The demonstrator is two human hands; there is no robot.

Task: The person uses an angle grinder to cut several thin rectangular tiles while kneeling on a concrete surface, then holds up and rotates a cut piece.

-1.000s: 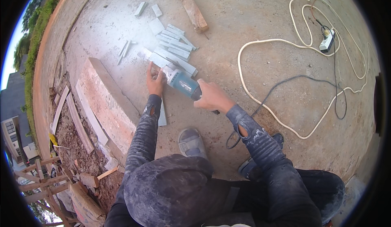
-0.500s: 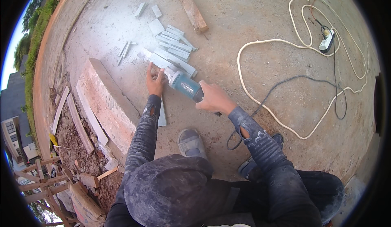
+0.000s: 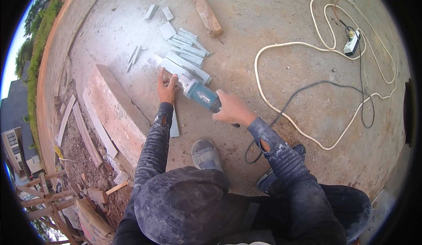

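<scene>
Cutting seems in hand: the right hand (image 3: pixel 233 108) wraps the grinder (image 3: pixel 203 95), its head at a tile (image 3: pixel 196 71) toward the concrete's (image 3: pixel 237 64) left side. The left hand's (image 3: pixel 166 88) thumb and forefinger part beside it, grip unclear; the next move likely calls for steadiness.

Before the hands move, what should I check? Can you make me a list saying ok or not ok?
1. Right hand gripping the grinder: ok, wrapped around its rear end.
2. Left hand well away from the grinder's front: not ok, its fingers are right beside it.
3. Hands covered: not ok, both are bare.
4. Grinder switched off: cannot tell, no switch shows.
5. Power strip away from the dust: ok, it lies far to the right.
6. Air clear around the grey strips: not ok, pale dust hangs there.
</scene>
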